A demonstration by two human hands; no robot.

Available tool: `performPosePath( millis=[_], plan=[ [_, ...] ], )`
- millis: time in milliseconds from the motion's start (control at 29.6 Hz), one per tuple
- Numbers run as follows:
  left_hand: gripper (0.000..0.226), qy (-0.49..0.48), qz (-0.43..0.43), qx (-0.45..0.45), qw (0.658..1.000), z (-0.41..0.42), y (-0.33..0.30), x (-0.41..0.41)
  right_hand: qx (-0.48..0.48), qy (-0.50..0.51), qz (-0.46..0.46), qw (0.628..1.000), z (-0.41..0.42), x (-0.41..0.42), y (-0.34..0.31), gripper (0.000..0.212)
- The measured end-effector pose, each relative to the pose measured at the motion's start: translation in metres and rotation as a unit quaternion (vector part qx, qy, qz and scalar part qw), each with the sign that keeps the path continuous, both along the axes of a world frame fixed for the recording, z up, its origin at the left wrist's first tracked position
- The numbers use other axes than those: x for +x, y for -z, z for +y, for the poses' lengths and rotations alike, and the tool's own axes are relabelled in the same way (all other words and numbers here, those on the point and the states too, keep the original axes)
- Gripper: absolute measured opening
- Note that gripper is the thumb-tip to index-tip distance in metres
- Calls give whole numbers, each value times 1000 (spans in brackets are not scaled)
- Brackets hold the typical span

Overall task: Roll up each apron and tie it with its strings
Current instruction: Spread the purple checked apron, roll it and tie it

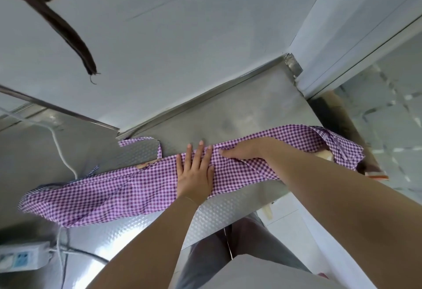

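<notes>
Steel table bears the apron: left hand flat, right hand half-hidden, pressing.

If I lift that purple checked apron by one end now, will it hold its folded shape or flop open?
Likely flops open: the purple checked apron looks thin and creased, held flat by the left hand and right hand. It probably slides easily on the metal table. Its overhanging right end may drag it off.

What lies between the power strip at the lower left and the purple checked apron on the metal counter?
In the head view, only bare embossed metal counter and white cable lie between the power strip and the purple checked apron.
</notes>
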State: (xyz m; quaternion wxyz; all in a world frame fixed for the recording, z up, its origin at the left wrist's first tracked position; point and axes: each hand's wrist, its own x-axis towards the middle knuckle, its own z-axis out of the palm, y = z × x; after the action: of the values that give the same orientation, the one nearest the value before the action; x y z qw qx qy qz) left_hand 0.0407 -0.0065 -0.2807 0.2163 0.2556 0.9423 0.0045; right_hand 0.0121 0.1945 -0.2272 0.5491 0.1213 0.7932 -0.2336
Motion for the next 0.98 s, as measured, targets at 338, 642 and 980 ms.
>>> performPosePath(
  millis=[338,642,980],
  plan=[
    [55,-6,49,78,996,2,-6,2,174,-128,240,947,21,46,-11,25],
    [55,221,7,32,975,28,2,5,171,-135,239,946,24,39,-5,35],
    [58,136,9,-8,991,48,-7,0,190,-80,290,935,19,52,-2,32]
  ],
)
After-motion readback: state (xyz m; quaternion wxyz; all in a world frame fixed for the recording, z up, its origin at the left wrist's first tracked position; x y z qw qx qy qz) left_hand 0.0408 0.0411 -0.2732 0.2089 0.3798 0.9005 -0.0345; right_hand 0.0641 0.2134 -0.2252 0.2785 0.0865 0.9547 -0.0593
